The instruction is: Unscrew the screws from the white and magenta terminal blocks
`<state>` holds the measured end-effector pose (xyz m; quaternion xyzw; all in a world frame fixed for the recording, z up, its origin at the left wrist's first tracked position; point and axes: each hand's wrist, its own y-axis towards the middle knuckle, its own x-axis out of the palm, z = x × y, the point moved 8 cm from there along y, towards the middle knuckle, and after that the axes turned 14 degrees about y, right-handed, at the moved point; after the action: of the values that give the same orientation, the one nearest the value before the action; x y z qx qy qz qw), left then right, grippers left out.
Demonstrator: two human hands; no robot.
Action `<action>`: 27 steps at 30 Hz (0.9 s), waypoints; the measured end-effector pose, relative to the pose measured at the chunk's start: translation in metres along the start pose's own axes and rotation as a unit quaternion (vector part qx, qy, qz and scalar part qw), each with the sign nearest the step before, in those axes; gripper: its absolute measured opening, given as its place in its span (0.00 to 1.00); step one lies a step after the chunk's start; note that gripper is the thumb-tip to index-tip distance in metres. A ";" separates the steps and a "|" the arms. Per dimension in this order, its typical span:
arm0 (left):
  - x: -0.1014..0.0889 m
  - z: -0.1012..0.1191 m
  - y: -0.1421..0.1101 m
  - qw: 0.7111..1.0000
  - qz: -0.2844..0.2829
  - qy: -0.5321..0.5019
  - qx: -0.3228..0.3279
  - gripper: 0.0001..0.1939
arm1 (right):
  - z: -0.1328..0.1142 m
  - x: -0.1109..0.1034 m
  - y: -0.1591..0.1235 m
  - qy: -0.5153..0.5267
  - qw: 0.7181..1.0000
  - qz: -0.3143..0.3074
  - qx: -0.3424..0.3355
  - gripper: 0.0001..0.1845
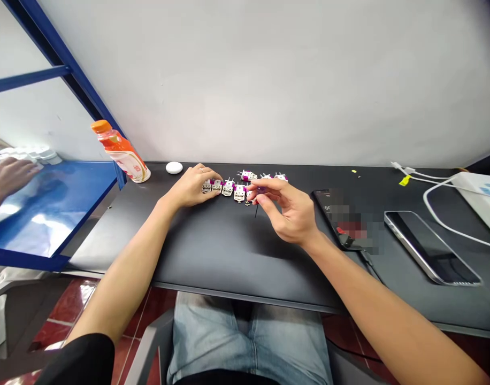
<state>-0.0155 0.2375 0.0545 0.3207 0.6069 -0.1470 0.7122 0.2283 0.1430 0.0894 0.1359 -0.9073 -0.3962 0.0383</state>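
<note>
While my left hand [193, 187] holds white-and-purple modules [228, 187], my right hand [290, 212] pinches a thin-shafted tool [256, 211]; seating its tip probably needs careful aim.

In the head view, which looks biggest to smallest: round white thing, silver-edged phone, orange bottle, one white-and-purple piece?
1. Silver-edged phone
2. Orange bottle
3. Round white thing and white-and-purple piece: too alike to rank
</note>
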 end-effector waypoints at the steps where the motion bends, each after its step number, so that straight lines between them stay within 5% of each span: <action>1: 0.000 0.000 0.000 1.000 0.000 0.001 -0.001 0.19 | 0.001 0.000 0.000 -0.001 1.000 0.000 0.003 0.13; 10: 0.003 0.016 0.001 1.000 0.000 -0.002 0.020 0.31 | 0.000 0.000 -0.001 0.000 1.000 0.004 0.007 0.14; 20: 0.008 0.029 0.002 1.000 -0.008 -0.005 0.029 0.26 | 0.001 0.001 -0.002 -0.014 1.000 -0.006 0.012 0.16; 27: 0.005 0.048 0.002 0.995 -0.049 -0.050 0.070 0.33 | 0.000 0.001 -0.002 -0.016 1.000 -0.003 0.006 0.18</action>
<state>0.0241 0.2092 0.0535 0.3317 0.5734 -0.2398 0.7097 0.2274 0.1414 0.0880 0.1326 -0.9098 -0.3926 0.0222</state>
